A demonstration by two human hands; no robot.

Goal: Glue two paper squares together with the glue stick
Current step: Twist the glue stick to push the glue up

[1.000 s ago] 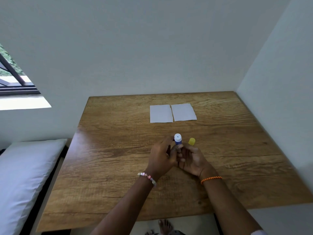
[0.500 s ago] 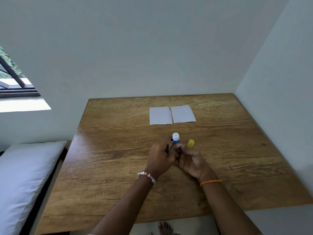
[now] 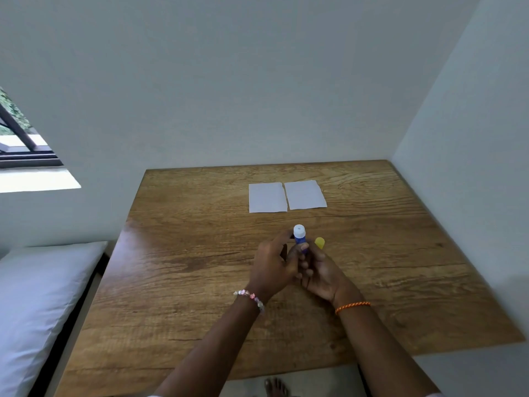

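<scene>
Hands meet mid-counter (image 3: 200, 253): left hand (image 3: 272, 267) and right hand (image 3: 323, 273) both pinch the upright glue stick (image 3: 299, 237), its white end up. Yellow cap (image 3: 319, 242) sits at 3 o'clock. Squares (image 3: 267, 197) (image 3: 305, 194) lie flat at 12 o'clock, edges nearly touching, well apart from either grip.

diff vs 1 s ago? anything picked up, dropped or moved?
Almost nothing. Both hands, left hand and right hand, still grip the glue stick upright over the table; no new grasp or release. The yellow cap stays beside them, and the two paper squares lie untouched, side by side.
</scene>
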